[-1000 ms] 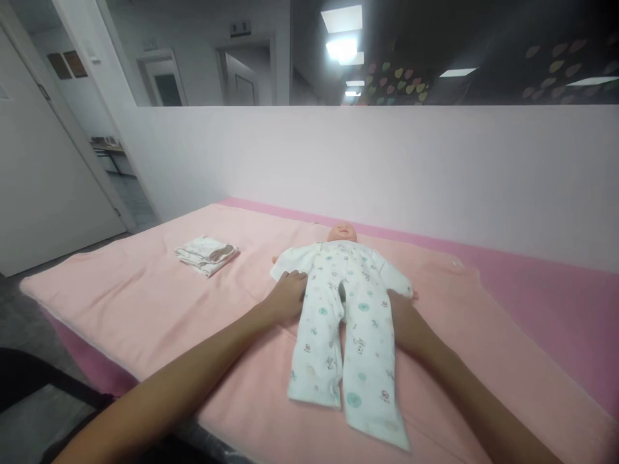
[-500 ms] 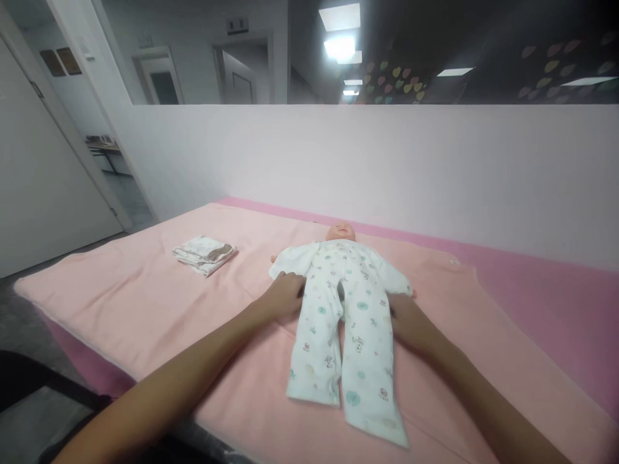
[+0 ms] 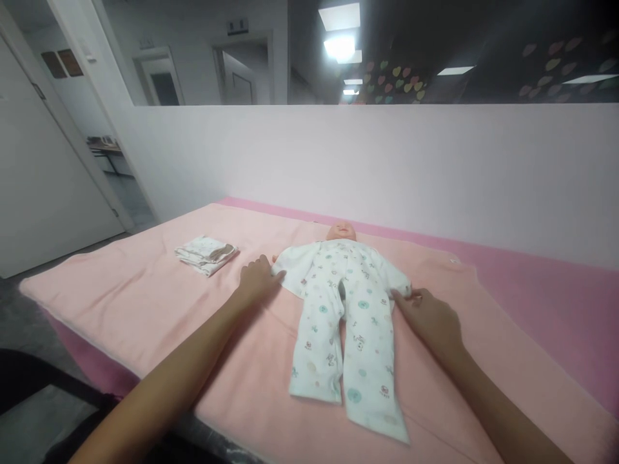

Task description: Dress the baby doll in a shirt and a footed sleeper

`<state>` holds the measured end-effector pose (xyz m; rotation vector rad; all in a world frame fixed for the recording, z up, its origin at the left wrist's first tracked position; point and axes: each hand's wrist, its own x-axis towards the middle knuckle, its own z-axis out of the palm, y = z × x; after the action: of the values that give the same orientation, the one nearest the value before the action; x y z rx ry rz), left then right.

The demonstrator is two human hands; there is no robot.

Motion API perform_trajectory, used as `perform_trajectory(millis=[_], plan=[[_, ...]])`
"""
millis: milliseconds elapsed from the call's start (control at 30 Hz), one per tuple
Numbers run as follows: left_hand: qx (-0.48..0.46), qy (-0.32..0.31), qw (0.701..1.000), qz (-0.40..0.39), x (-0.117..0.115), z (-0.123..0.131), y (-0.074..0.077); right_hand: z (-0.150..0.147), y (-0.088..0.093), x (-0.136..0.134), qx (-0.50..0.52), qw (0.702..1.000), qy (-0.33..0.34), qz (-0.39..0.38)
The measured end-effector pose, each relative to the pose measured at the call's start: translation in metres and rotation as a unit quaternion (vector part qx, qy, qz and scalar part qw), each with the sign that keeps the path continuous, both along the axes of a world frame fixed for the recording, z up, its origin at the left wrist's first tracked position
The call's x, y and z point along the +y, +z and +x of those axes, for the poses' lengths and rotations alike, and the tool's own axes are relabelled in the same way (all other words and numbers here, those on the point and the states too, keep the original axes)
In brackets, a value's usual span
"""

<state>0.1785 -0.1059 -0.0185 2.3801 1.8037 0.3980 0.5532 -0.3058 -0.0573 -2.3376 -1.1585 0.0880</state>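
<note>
A baby doll [image 3: 342,230] lies on its back, its head toward the wall. It wears a white long-sleeved baby outfit [image 3: 363,335] printed with small animals and green dots; the trouser legs stretch toward me. My left hand [image 3: 256,280] is closed at the cuff of the left-side sleeve [image 3: 293,267], the thumb against the fabric. At the other side my right hand [image 3: 430,316] pinches the cuff of the right-side sleeve [image 3: 396,281]. Both sleeves are spread outward from the body. The doll's hands are mostly covered by the cuffs and my fingers.
Left of the doll, a folded patterned cloth [image 3: 207,255] rests on the pink blanket [image 3: 145,283]. Behind the padded table a white wall [image 3: 377,167] rises to a dark window [image 3: 435,38]. A door [image 3: 43,161] stands at far left.
Both hands have moved outward from the sides of the outfit's waist to the sleeve ends and now grip the cuffs. The trouser legs have hardly shifted.
</note>
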Motion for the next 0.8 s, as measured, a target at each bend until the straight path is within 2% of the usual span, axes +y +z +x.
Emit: perform_trajectory(millis=[133,267,400,533,667,800], plan=[[-0.023,-0.016,1.0,0.011,0.003,0.001,-0.004,-0.014,-0.002,0.005,0.066,0.997,0.021,0.031],[-0.036,-0.034,0.999,0.017,0.007,0.003,-0.007,-0.013,0.0,0.007,0.096,0.986,0.017,0.135],[-0.048,-0.039,0.998,0.007,0.009,0.006,-0.008,-0.009,0.004,0.004,0.142,0.963,-0.004,0.23],[-0.155,-0.027,0.987,-0.034,0.01,0.007,-0.013,-0.006,0.0,0.005,0.258,0.922,-0.048,0.285],[-0.306,0.016,0.949,-0.079,0.017,0.007,-0.02,0.0,-0.009,0.014,0.364,0.863,-0.059,0.346],[-0.387,0.044,0.913,-0.12,0.026,0.007,-0.025,0.005,-0.009,0.02,0.458,0.827,-0.04,0.324]])
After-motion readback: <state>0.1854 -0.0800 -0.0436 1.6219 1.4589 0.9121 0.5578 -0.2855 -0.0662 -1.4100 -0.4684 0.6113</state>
